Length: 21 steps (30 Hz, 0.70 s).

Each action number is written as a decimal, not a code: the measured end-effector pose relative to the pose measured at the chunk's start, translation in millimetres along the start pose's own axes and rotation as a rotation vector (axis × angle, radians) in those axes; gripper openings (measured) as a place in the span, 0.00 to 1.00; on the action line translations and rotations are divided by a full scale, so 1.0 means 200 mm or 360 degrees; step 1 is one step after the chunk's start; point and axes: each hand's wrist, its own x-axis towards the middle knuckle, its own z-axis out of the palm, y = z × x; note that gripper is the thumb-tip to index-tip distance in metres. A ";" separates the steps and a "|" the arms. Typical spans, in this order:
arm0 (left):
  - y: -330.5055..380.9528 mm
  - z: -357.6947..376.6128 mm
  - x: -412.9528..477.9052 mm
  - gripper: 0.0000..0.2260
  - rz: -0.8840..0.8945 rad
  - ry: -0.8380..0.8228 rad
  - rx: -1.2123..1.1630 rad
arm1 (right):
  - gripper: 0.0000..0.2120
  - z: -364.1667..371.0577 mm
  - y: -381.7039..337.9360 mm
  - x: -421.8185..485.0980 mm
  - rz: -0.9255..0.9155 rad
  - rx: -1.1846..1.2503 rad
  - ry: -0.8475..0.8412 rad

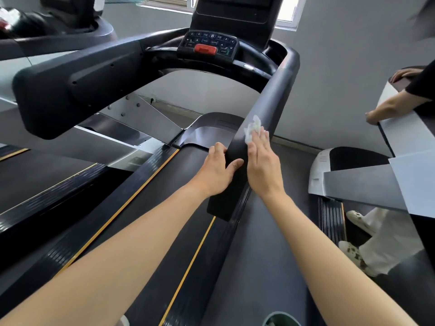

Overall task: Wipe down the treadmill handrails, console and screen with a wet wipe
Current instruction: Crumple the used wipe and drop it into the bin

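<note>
White wet wipe [253, 128] lay pressed under my flat right grip [262, 165] on the right handrail [270, 97]; my left grip [217, 169] clasped its near end. Console [208, 47], screen [235, 8], left handrail [70, 85] judged outstanding.

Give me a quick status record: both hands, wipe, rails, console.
left hand: grips right rail near its near end
right hand: flat, fingers straight, pressing wipe onto right rail
wipe: white, crumpled, partly under the fingertips
left rail: no hand on it
console: ahead, no hand on it
screen: above console, top cut off
other person: at next machine, on the right
</note>
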 end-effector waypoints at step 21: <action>0.10 0.16 -0.34 0.20 0.0785 0.0396 0.0255 | 0.18 -0.17 0.08 -0.54 0.0673 0.0491 0.0306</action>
